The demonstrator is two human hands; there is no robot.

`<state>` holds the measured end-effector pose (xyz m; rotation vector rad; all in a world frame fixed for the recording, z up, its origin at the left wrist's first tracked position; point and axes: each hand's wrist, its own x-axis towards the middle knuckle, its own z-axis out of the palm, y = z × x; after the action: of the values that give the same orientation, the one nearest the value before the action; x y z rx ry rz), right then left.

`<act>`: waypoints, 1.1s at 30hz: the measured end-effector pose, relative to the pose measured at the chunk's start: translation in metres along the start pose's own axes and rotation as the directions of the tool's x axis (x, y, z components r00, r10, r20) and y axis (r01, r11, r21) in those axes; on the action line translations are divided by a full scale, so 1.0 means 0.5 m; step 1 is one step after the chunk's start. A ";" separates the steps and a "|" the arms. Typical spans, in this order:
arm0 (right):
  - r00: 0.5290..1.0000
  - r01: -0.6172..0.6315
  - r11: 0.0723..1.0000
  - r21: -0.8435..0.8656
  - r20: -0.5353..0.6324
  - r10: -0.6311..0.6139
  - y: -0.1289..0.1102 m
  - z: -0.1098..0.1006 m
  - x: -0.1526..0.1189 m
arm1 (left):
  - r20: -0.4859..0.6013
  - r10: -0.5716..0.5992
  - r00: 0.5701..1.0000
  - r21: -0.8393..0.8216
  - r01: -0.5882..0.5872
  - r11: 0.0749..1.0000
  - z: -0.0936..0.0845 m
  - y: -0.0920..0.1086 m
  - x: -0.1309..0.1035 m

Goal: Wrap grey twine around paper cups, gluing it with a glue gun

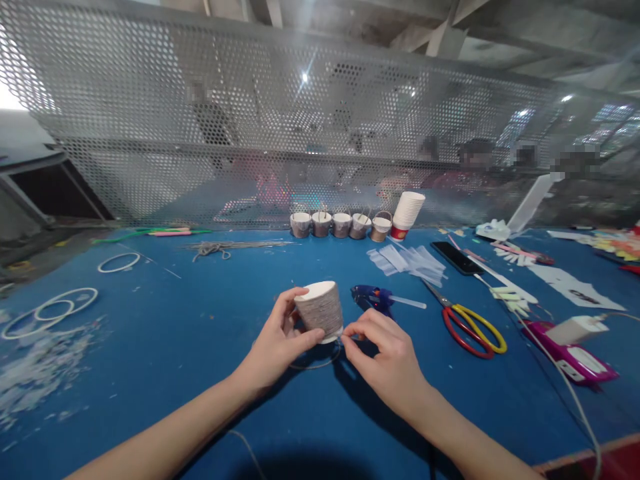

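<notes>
A paper cup (320, 312) wound with grey-brown cord is tilted in the middle of the view, with bare white showing at its upper end and lower edge. My left hand (284, 333) grips it from the left, thumb across the front and fingers behind. Beside the cup's lower right edge, my right hand (383, 347) is closed in a pinch on what looks like the thin cord (317, 367), which loops below the cup. The exact spot between the fingertips is too small to see well. A dark blue glue gun (373, 298) with a clear stick lies just behind the right hand.
Several cord-wrapped cups (341, 225) and a stack of paper cups (407, 215) stand at the back, before a perforated metal screen (280, 120). Red-and-yellow scissors (467, 327), clear glue sticks (407, 260), a phone (456, 258) and a magenta power strip (575, 357) lie at right. White rings (55, 310) lie left.
</notes>
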<state>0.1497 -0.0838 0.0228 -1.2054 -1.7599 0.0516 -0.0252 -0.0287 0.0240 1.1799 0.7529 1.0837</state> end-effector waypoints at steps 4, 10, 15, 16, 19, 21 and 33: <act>0.998 -0.060 0.997 0.056 0.028 0.059 0.000 0.000 0.000 | 0.011 -0.019 1.000 0.026 0.018 0.999 -0.006 -0.009 0.005; 0.988 -0.147 0.987 0.068 0.057 0.143 -0.001 0.003 0.000 | 0.015 -0.005 1.000 0.017 0.005 1.000 -0.017 -0.028 0.014; 0.965 -0.253 0.964 0.086 0.096 0.244 -0.001 0.004 0.002 | 0.023 0.007 1.000 -0.009 -0.006 1.000 -0.021 -0.035 0.015; 0.961 -0.267 0.960 0.090 0.106 0.257 -0.002 0.004 0.003 | 0.027 0.004 1.000 -0.016 -0.004 1.000 -0.021 -0.035 0.015; 0.952 -0.292 0.951 0.102 0.124 0.279 -0.004 0.005 0.004 | 0.055 -0.015 0.998 -0.060 0.018 0.998 -0.019 -0.032 0.013; 0.951 -0.294 0.951 0.101 0.128 0.280 -0.006 0.007 0.002 | 0.071 -0.030 0.997 -0.107 0.037 0.994 -0.013 -0.026 0.010; 0.976 -0.204 0.972 0.119 0.107 0.192 -0.013 0.007 -0.004 | -0.015 -0.084 0.996 -0.112 0.082 0.990 0.000 -0.019 0.003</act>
<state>0.1428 -0.0868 0.0230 -1.2973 -1.6841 0.3406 -0.0220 -0.0274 0.0150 1.0361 0.7413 1.0559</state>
